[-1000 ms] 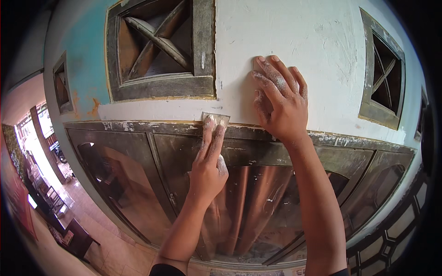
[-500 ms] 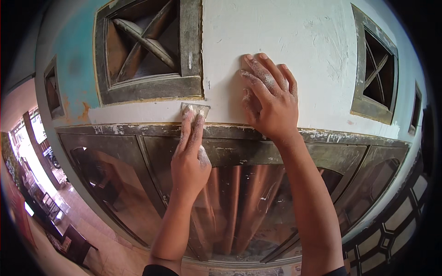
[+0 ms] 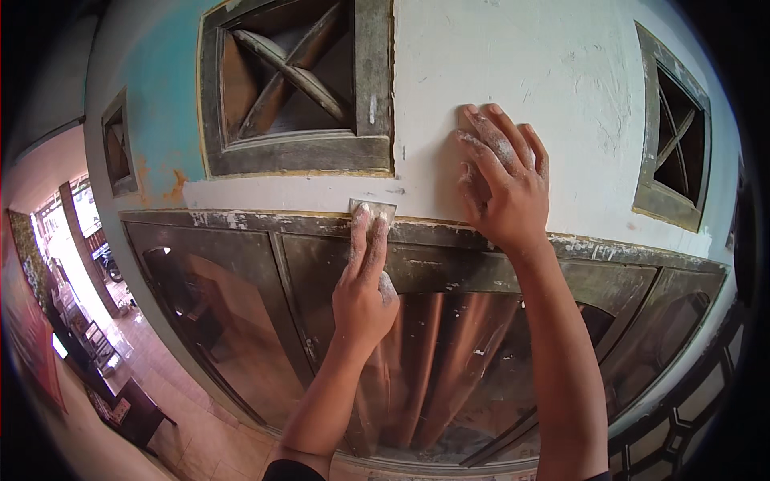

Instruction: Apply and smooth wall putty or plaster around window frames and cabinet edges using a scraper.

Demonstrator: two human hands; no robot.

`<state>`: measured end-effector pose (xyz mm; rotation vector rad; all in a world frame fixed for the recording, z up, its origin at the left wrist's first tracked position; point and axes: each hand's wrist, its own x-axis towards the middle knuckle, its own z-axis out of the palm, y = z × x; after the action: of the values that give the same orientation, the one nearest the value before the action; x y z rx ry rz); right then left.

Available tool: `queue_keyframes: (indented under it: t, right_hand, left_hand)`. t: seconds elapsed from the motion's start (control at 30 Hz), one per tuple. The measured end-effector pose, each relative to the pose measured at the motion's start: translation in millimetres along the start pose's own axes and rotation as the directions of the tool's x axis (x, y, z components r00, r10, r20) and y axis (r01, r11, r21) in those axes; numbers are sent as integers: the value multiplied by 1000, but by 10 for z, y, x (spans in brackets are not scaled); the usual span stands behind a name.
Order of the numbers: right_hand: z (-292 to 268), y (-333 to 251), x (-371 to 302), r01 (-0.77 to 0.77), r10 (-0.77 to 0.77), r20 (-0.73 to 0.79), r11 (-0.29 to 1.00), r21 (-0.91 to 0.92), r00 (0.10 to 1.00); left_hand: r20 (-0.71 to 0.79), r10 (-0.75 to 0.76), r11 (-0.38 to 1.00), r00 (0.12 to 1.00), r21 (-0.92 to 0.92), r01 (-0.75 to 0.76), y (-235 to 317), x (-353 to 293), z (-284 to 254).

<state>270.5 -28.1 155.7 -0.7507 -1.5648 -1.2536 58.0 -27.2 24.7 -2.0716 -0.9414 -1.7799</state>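
My left hand (image 3: 367, 301) grips a small flat grey scraper (image 3: 374, 210), two dusty fingers pressed along its face and the thumb bent below. The blade's edge lies against the narrow white strip of wall between the vent frame and the dark wooden window frame (image 3: 449, 268). To the right, my right hand (image 3: 509, 188) rests on the white plastered wall (image 3: 437, 64) with its fingers apart and slightly bent. White powder coats its fingers; nothing shows in it. Part of its palm side is hidden.
A square wooden vent with crossed slats (image 3: 373, 152) sits above my left hand, another vent (image 3: 674, 132) at the right. Glass panes with brown curtains (image 3: 421, 361) fill the window below. A dark chair (image 3: 136, 413) stands on the tiled floor at lower left.
The view has shifted, so the wall sits farther right. My left hand has drawn the scraper down toward the window frame's top edge. My right hand stays at about the same wall spot.
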Motion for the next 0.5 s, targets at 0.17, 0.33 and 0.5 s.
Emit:
queue_keyframes:
  t: [0.17,0.33,0.5]
  right_hand:
    - [-49,-34,37,2,-2,0,1000,-2,1000]
    - [-32,-43,13,0,0,17,1000,-12,1000]
    - [-32,-7,13,11,-11,4,1000,-20,1000]
  left_hand:
    - [10,-5,1000,1000,-22,5,7,176,-134]
    - [-22,46,999,999,29,-46,-75,31,-70]
    - [11,-57,995,998,-82,58,60,202,-141]
